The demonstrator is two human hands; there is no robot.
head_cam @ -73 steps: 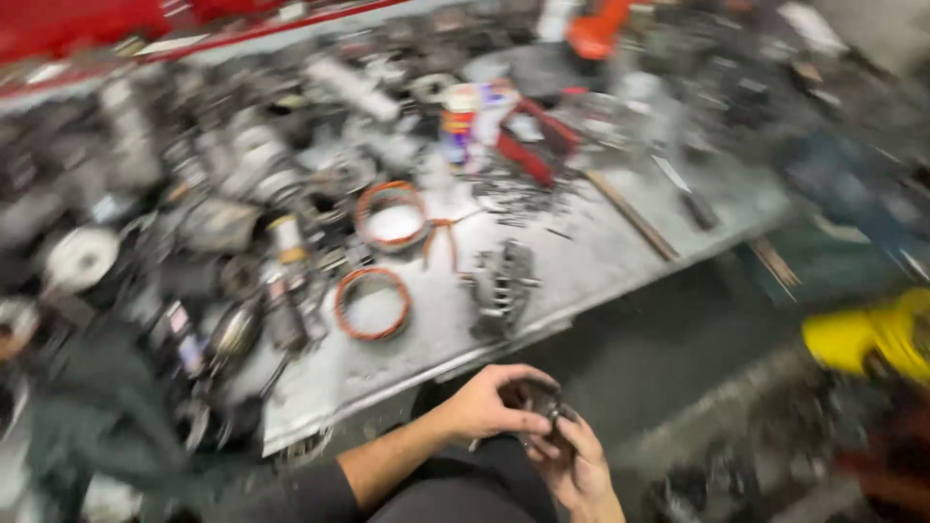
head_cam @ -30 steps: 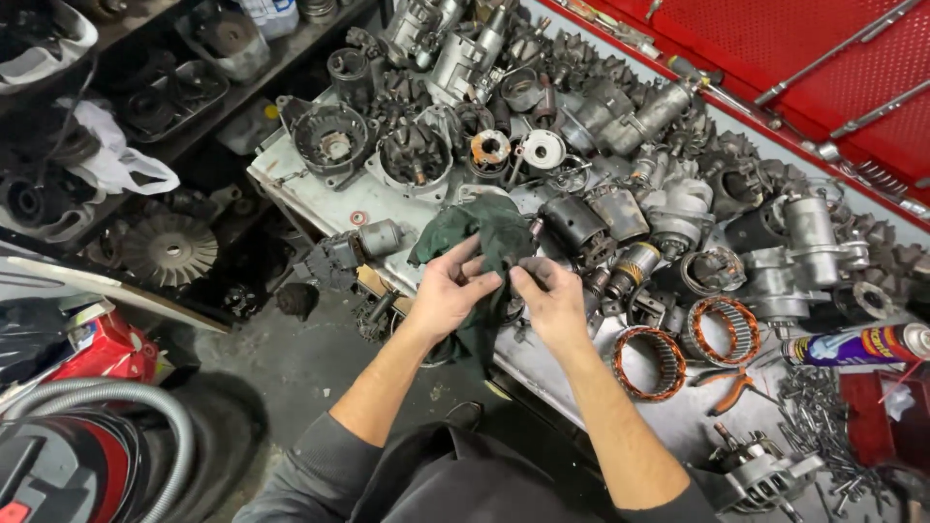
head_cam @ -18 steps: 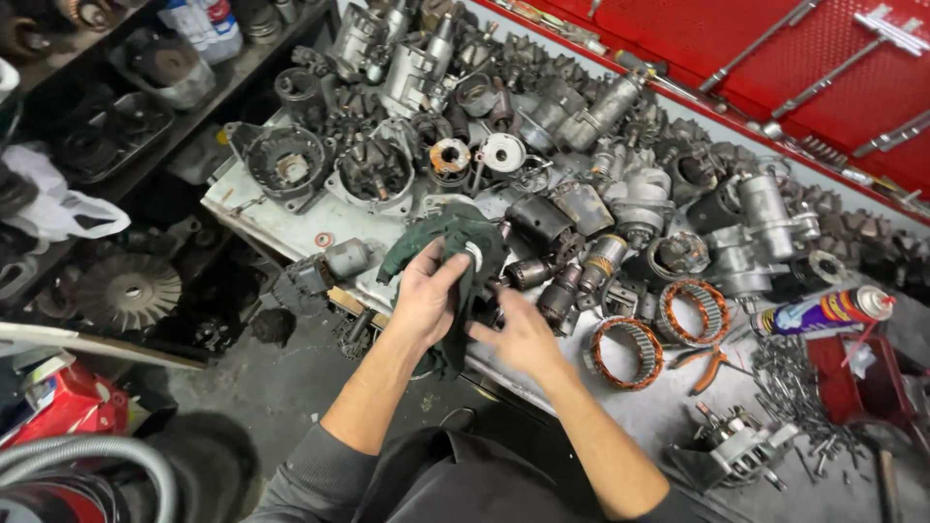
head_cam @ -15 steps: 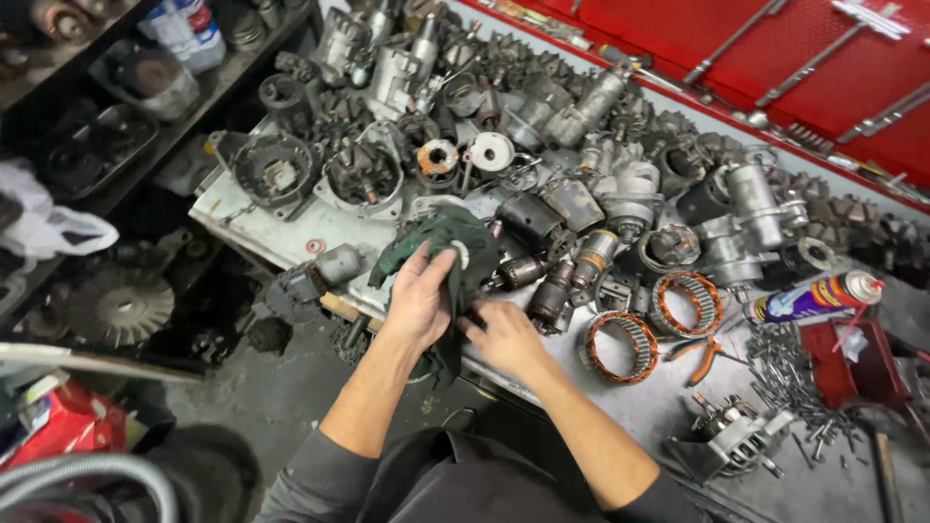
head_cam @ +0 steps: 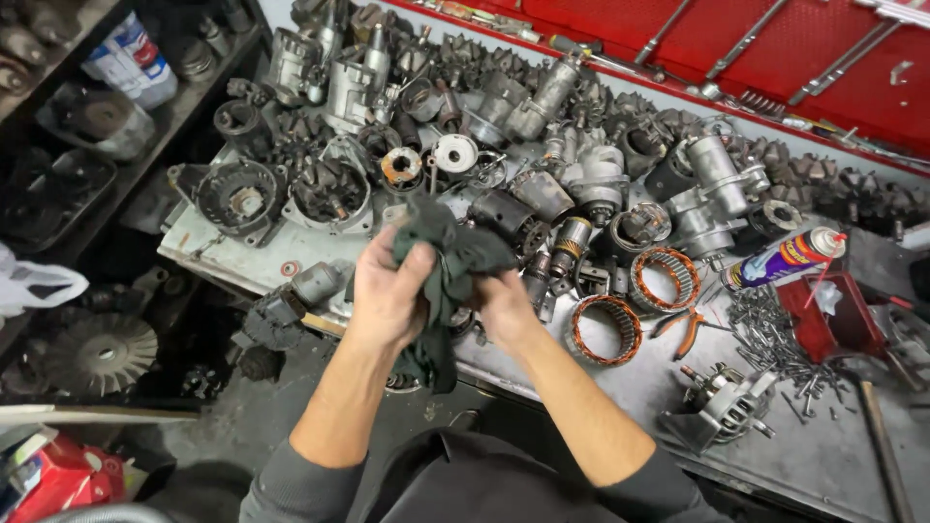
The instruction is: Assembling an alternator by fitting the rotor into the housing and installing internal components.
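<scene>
Dark green rag (head_cam: 448,281) bunched between both hands over bench (head_cam: 620,387) edge. Left hand (head_cam: 389,291) clenched on cloth; right hand (head_cam: 504,308) gripping from beneath, likely wiping fingers. Copper-wound rings (head_cam: 603,327) beside.

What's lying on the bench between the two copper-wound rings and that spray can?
Orange-handled pliers lie between the copper-wound rings and the spray can, seen in the head view.

My left hand (head_cam: 390,291) and right hand (head_cam: 504,308) both clutch a dark green rag (head_cam: 448,266) above the near edge of the surface (head_cam: 833,455). Motor housings (head_cam: 329,189) crowd the far side. To the right lie two copper-wound rings (head_cam: 603,329), orange-handled pliers (head_cam: 686,329) and a spray can (head_cam: 783,260).
</scene>
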